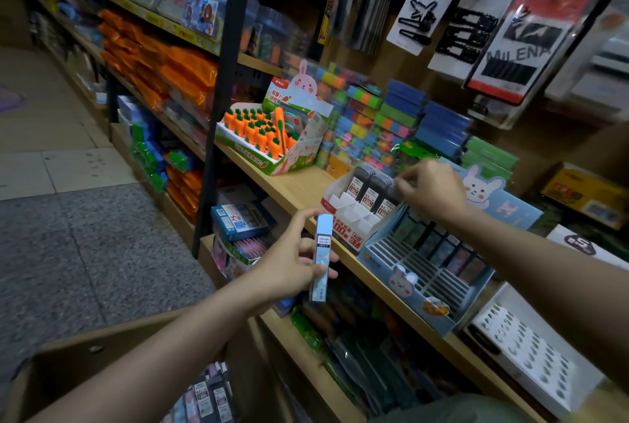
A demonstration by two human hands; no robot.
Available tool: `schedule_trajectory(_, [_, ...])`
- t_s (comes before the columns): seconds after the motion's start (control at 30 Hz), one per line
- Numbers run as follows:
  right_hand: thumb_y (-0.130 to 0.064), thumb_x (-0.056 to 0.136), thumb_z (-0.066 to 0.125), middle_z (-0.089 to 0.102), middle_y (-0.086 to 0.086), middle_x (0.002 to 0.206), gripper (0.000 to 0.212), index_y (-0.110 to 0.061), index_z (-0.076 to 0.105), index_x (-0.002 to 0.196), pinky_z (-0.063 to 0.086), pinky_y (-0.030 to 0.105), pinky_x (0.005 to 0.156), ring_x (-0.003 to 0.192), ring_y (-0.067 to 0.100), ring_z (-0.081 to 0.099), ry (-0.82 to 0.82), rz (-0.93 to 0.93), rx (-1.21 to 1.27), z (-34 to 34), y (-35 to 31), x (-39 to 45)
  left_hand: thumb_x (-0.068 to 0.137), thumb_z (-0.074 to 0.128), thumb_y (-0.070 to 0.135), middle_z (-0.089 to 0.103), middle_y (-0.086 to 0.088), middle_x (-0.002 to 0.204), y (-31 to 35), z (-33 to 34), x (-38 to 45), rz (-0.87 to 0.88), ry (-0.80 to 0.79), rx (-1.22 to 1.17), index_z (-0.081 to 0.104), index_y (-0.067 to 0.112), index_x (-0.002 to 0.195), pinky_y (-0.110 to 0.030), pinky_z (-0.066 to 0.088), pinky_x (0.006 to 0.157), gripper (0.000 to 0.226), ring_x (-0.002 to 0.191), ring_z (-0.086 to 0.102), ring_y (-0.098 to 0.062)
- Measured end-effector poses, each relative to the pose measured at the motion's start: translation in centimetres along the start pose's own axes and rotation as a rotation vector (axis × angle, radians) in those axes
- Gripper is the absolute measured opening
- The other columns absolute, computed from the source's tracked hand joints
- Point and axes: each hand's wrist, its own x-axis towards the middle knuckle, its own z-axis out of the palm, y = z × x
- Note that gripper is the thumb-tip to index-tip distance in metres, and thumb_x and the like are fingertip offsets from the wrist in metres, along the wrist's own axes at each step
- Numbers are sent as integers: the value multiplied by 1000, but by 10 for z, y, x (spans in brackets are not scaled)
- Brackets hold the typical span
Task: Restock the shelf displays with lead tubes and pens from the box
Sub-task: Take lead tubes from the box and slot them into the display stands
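Note:
My left hand [289,259] grips a light blue lead tube [321,256] upright, in front of the wooden shelf [299,188]. My right hand [430,189] reaches over a red and white display box [343,215] of dark lead tubes [371,189] and pinches the top of a tube at its right end. To the right stands a blue bunny display [425,273] with slotted rows, partly filled with tubes. The cardboard box [112,347] at the bottom left holds more lead tubes [207,395].
An orange carrot eraser display [265,137] stands at the left of the shelf, with stacked coloured packs [384,116] behind. Hair clip cards [456,31] hang above. A white perforated tray [524,347] sits at the right. The tiled aisle floor [68,218] lies to the left.

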Motion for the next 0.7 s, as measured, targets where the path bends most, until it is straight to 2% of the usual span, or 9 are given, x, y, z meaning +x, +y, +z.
schedule_trajectory(0.1, [-17,94,57,67,-1,100,17,-19,73,98,45,26,72,80,9,57,229,36,315,-19,0,-7,93,52,-6,70,-3,108,-1,2,0,22,-9,-2,23,50,138,-38,56,86,78,94,72,-15])
schedule_trajectory(0.17, [-16,94,58,67,-6,97,15,-25,69,98,48,22,71,80,5,60,240,84,502,-28,-3,-26,96,49,-4,70,0,110,-1,6,1,21,-13,-5,26,44,138,-34,55,87,68,95,71,-12])
schedule_trajectory(0.23, [-17,94,60,69,-10,93,15,-28,69,100,52,18,67,79,3,65,94,116,646,-28,-8,-54,97,49,0,72,3,108,0,11,0,10,6,1,39,27,132,-36,54,91,46,96,70,-10])
schedule_trajectory(0.3, [-20,93,62,70,-8,91,16,-33,66,102,54,16,64,78,3,68,-111,120,802,-23,-18,-88,98,48,1,73,3,105,1,17,-2,23,10,20,50,18,122,-37,52,96,29,98,69,-13])
schedule_trajectory(0.4, [-20,88,68,71,3,95,22,-30,65,107,58,21,68,80,12,71,-219,140,975,-13,-32,-124,98,50,4,72,-1,107,4,27,-6,47,-25,18,56,14,123,-31,52,95,27,100,69,-15])
schedule_trajectory(0.5, [-17,85,73,71,5,91,30,-20,66,113,60,34,74,79,20,72,-204,153,962,-8,-34,-138,98,52,9,73,1,107,4,39,-14,55,-82,20,59,18,124,-27,53,91,29,99,69,-12])
schedule_trajectory(0.57, [-16,84,75,71,3,87,31,-24,65,111,60,38,76,76,20,72,-197,131,930,-11,-30,-140,98,53,11,73,4,104,3,48,-18,61,-90,27,60,23,122,-28,52,91,28,99,69,-11])
schedule_trajectory(0.63, [-15,83,76,70,1,89,33,-31,63,109,61,36,74,74,17,73,-195,107,942,-19,-22,-139,97,54,12,74,7,103,5,58,-15,74,-68,47,61,23,123,-28,51,93,29,100,68,-8])
schedule_trajectory(0.7, [-15,83,76,70,-2,90,36,-38,60,105,61,30,71,73,11,73,-185,80,925,-29,-11,-135,96,56,12,73,10,103,10,71,-5,97,-28,51,63,23,122,-22,51,90,29,101,66,-2])
